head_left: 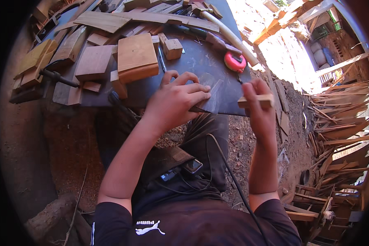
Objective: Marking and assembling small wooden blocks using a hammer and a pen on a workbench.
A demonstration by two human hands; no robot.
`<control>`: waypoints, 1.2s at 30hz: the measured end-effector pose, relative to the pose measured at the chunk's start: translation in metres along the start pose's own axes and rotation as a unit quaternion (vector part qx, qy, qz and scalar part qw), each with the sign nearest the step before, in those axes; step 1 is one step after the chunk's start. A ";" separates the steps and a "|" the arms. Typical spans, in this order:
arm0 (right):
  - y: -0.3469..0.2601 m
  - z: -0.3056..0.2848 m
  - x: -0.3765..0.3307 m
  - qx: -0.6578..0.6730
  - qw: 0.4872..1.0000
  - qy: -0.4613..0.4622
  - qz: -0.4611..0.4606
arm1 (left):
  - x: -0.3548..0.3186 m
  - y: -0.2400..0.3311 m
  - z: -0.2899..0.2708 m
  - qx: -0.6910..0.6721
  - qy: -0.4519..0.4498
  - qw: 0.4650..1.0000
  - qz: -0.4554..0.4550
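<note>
Pinching a small wooden stick [267, 101] between thumb and curled fingers, a person's right hand [259, 102] is holding it just on the near side of the red tape measure [234, 62], slightly to its right. The left hand [177, 96], left of the tape measure, is touching a clear plastic sheet [214, 95] with bent, slightly parted fingers; whether its thumb is pinching cannot be told. Wooden blocks [137, 54] are sitting on the table [199, 59], farther left of the tape measure.
</note>
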State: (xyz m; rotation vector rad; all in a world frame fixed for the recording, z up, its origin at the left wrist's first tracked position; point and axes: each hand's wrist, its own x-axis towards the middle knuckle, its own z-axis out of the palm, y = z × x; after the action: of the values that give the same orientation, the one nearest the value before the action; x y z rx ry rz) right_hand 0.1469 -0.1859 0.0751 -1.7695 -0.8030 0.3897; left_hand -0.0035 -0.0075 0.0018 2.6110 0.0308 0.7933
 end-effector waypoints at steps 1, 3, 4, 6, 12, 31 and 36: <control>0.003 0.000 0.005 -0.004 1.000 -0.001 0.004 | 0.001 0.001 -0.001 0.000 0.004 1.000 0.003; 0.010 0.002 0.014 -0.051 0.995 -0.081 -0.022 | 0.002 -0.001 -0.001 -0.024 0.003 1.000 0.002; 0.001 0.000 0.016 -0.062 0.989 -0.120 0.054 | 0.003 -0.002 -0.001 -0.042 0.002 0.999 0.003; 0.005 0.003 0.022 -0.103 0.985 -0.138 0.022 | 0.003 -0.005 0.000 -0.044 0.011 0.999 0.003; 0.015 0.005 0.050 -0.148 0.970 -0.182 -0.061 | 0.004 -0.008 0.003 -0.048 0.014 0.999 0.007; -0.005 0.013 0.043 -0.324 0.878 -0.249 -0.249 | 0.001 -0.007 0.016 -0.051 0.021 0.998 0.008; 0.000 0.016 0.064 -0.349 0.874 -0.218 -0.257 | -0.005 -0.009 0.012 -0.055 0.015 0.998 -0.010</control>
State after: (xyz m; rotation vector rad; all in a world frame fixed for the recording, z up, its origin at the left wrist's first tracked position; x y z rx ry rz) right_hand 0.1832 -0.1306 0.0773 -2.0294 -1.8740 0.1342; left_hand 0.0001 -0.0048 -0.0135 2.4924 0.0203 0.8050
